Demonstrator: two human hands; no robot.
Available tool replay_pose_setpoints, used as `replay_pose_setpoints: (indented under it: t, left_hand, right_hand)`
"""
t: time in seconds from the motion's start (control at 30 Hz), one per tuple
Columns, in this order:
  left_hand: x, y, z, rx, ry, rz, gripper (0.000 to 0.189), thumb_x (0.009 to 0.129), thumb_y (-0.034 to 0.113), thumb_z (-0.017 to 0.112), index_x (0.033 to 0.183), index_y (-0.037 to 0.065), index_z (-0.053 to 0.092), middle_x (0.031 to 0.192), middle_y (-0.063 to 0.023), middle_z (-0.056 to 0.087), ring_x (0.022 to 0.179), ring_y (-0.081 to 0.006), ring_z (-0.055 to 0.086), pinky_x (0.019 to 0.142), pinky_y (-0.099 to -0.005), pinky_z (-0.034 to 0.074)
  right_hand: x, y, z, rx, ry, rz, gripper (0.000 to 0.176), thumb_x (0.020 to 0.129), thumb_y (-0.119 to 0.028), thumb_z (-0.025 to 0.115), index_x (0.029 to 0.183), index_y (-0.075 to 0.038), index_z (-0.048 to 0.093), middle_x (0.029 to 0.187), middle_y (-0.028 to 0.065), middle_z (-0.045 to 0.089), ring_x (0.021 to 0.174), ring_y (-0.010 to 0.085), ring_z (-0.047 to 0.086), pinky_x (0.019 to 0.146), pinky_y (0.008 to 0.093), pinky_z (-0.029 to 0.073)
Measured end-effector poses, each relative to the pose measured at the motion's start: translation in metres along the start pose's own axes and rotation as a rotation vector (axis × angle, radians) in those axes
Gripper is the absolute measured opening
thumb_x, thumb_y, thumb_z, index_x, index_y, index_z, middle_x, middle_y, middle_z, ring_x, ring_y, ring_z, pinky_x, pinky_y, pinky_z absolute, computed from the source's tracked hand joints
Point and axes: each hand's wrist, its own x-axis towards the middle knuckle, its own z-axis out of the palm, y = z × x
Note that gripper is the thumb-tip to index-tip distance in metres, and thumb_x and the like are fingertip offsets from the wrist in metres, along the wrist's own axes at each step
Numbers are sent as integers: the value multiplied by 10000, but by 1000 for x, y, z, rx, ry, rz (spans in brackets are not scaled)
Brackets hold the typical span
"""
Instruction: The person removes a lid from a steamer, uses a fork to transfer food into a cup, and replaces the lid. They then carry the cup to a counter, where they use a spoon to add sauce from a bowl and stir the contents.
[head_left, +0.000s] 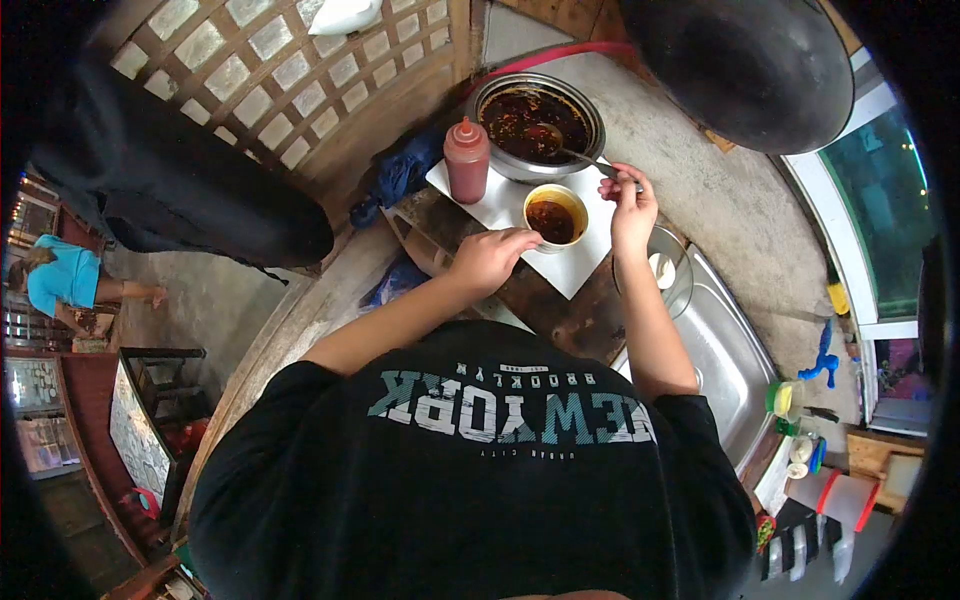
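Right hand [632, 203]: closed on ladle [581, 156]. Left hand [488, 262]: half-curled, at cup [566, 246] (grip unclear) — I'd steady the cup, ladle level.

Pot [518, 171]: silver, holding dark, flecked sauce [512, 112].
Ladle [584, 157]: slanting over the pot's rim.
Cup [561, 247]: pale, upright just beside the pot, sauce inside.
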Motion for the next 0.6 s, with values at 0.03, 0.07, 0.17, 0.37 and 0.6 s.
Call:
replay_pose_setpoints:
  t: [0.03,0.07,0.17,0.37,0.6]
  left_hand:
    - [0,0,0,2,-2,1,151,873,126,564,1009,121,630,944,-67,683,768,-262,667,643,-363,535]
    - [0,0,0,5,-4,1,151,873,126,564,1009,121,630,946,-67,683,769,-262,667,644,-362,535]
    - [-1,1,-1,14,-12,-5,151,873,127,565,1008,118,632,948,-67,683,772,-262,667,646,-361,535]
    - [-1,2,-2,20,-19,-11,150,872,126,566,1003,110,638,944,-71,684,778,-262,668,650,-358,536]
    - [-1,1,-1,-7,0,2,149,869,123,571,1001,105,638,944,-74,684,783,-264,666,653,-359,535]
  right_hand:
    - [1,-2,-2,50,26,24,195,953,-130,493,1025,18,597,751,103,634,665,134,600,652,262,503]
    - [3,-3,-3,100,52,49,202,955,-134,487,1023,22,596,751,107,635,665,138,603,652,265,506]
    - [4,-12,-3,154,81,86,226,957,-139,460,1038,35,580,745,115,627,645,153,597,643,277,508]
    - [7,-26,-5,227,111,62,246,950,-156,459,1040,38,580,751,125,631,630,156,585,632,268,494]
    - [6,-28,-5,218,126,71,245,947,-142,455,1051,45,575,747,127,630,625,160,586,633,272,498]
